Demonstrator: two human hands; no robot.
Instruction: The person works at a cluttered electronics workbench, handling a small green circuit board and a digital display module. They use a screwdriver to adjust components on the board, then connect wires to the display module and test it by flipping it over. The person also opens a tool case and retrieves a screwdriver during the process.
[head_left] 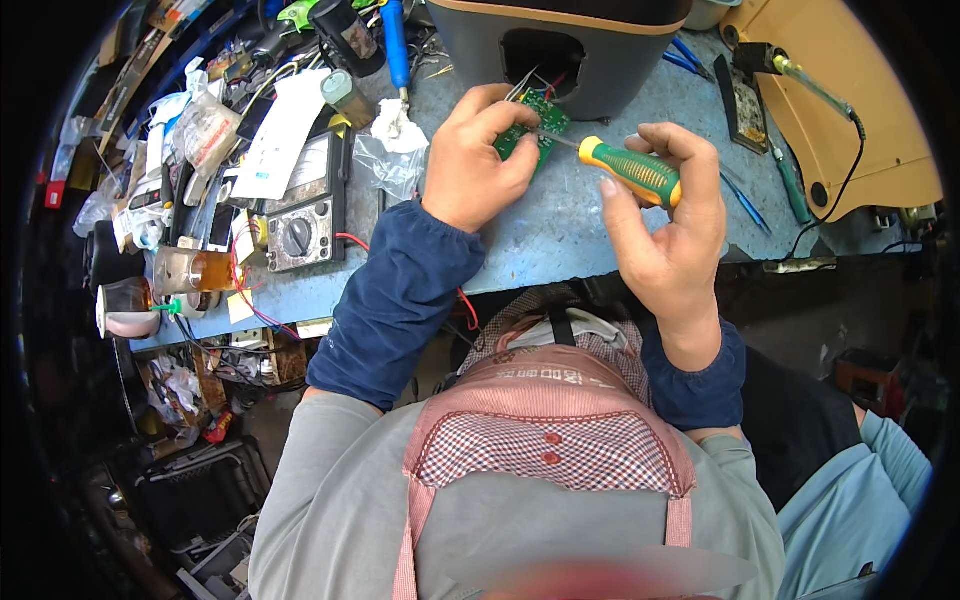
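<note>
A green circuit board (553,119) with wires stands at the opening of a dark grey housing (625,75). My left hand (478,160) grips the board's left side between thumb and fingers. In my right hand (668,215) is a screwdriver (632,170) with a green and yellow handle, the fingers closed round it. Its shaft points left and reaches the board beside my left thumb; the exact contact of the tip is hard to make out. Thin wires run from the board into the dark opening.
Left of my left arm lies an analog multimeter (300,236) with red leads. Beyond it are papers (285,135), plastic bags and a blue-handled tool (395,45). At right are a tan panel (860,90), a soldering iron (815,85), blue tweezers (747,205) and a green-handled screwdriver (792,188).
</note>
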